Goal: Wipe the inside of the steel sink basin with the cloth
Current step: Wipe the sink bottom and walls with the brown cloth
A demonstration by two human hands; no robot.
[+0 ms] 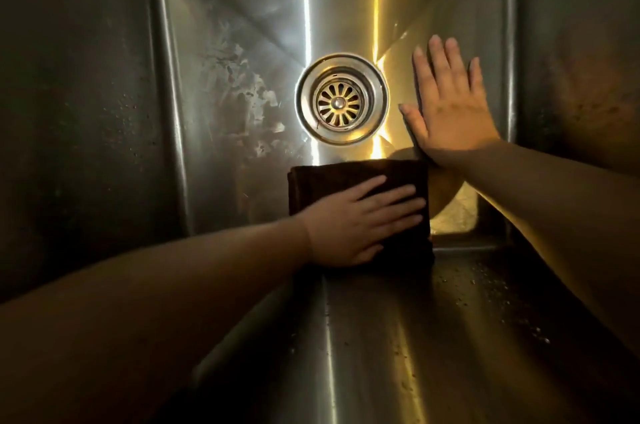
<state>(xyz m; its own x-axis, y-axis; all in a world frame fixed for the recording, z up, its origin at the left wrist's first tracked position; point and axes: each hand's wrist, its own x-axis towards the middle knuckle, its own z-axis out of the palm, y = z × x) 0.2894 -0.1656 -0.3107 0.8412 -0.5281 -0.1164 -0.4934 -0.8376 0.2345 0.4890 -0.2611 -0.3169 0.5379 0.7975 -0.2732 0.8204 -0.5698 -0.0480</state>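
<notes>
The left wall of the steel sink basin (214, 8) rises dark and bare, dotted with faint droplets. On the basin floor beside it, a patch of whitish smears (239, 91) runs from mid-floor toward the near edge, left of the drain (341, 99).

The left hand (349, 222) lies flat on the cloth (329, 177), fingers straight and slightly spread, pointing right, palm pressing down without curling round anything. The cloth is dark brown, folded into a thick square, and sits on the floor against the near edge, just below the drain and not touching it. Open floor lies to its left, up to the left wall.

The drain, a round strainer in a polished ring, sits at the middle of the floor.

The right hand (446, 112) is open, fingers straight and close together, thumb out toward the drain; it seems to lie flat on the floor between the drain and the right wall. Its heel is just beside the cloth's far right corner. Water drops (502, 302) speckle the near wall at the right.
</notes>
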